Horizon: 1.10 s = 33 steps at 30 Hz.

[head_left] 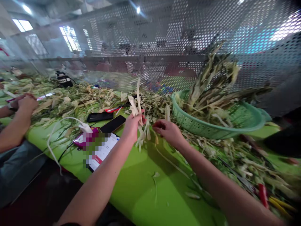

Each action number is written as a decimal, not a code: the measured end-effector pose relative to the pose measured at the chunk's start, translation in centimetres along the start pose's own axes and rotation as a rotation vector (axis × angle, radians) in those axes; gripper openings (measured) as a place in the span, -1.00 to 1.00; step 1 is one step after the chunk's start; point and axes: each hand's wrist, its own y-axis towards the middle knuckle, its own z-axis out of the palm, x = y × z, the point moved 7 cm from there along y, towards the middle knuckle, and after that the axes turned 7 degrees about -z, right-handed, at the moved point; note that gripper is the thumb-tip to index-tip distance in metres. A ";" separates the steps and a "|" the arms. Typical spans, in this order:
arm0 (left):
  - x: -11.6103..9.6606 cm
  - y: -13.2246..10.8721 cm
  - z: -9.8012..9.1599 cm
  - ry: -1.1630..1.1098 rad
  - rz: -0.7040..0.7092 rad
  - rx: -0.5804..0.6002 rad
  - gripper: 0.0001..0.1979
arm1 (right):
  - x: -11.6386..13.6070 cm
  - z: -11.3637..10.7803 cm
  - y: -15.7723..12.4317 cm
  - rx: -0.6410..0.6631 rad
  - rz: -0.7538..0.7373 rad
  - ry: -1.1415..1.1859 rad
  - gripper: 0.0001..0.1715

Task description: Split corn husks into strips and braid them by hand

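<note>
My left hand point(132, 126) is closed around a small bundle of pale dried leaf strips point(134, 106). Their ends stick up above the fingers, and more pale strips point(141, 138) hang below. Just to the right, my right hand point(168, 130) has its fingers curled together. Whether anything is between those fingertips cannot be made out. Beneath it a long thin strand point(172, 164) lies across the green tabletop point(141, 185). A green plastic basket point(211, 127) full of long dried leaves point(207, 84) stands beyond my right hand.
Left of my forearm lie a lit phone point(105, 152), a black phone point(113, 124), a dark case point(100, 117) and a purple device point(86, 138) with a white cable point(55, 128). Leaf scraps point(91, 97) line the perforated screen point(145, 37). A co-worker's hands point(25, 102) rest at left. A red handle point(262, 194) lies right.
</note>
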 end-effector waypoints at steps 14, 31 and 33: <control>-0.4 -0.1 -0.5 -0.043 0.001 -0.060 -0.82 | -0.2 0.4 -0.2 0.050 0.049 -0.151 -0.99; 2.3 -1.2 2.0 -0.093 -0.196 0.113 -0.83 | 4.6 -1.2 -1.3 -0.123 -0.160 0.130 -0.84; 2.3 -1.4 2.4 -0.118 -0.187 0.165 -0.80 | 4.5 -0.4 -1.4 -0.082 -0.154 0.097 -0.86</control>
